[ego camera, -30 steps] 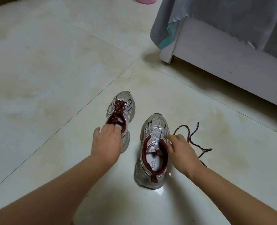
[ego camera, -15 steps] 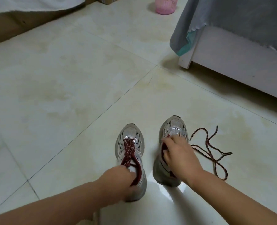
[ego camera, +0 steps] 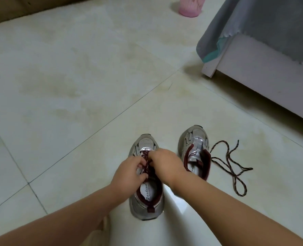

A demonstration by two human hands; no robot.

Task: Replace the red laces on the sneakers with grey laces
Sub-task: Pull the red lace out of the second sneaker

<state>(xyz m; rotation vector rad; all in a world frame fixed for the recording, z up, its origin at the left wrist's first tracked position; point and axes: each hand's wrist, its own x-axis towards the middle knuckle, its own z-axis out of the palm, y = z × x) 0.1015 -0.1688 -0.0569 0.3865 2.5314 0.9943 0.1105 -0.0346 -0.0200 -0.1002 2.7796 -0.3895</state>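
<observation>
Two silver sneakers with dark red lining stand side by side on the tiled floor. The left sneaker [ego camera: 145,206] still carries its red lace [ego camera: 146,161]. My left hand [ego camera: 127,172] and my right hand [ego camera: 166,163] both sit over its lacing, fingers pinched on the red lace near the top eyelets. The right sneaker [ego camera: 195,150] has no lace in it and stands untouched. A loose red lace [ego camera: 230,166] lies coiled on the floor just right of it. No grey lace is in view.
A white bed frame [ego camera: 264,75] with a grey cover [ego camera: 264,20] hanging over it fills the upper right. A pink bin [ego camera: 190,6] stands at the top. A brown wooden edge [ego camera: 8,9] runs along the upper left.
My right hand left the right sneaker and moved over to the left one. Both sneakers were pulled nearer to me. The view tilted up a little.
</observation>
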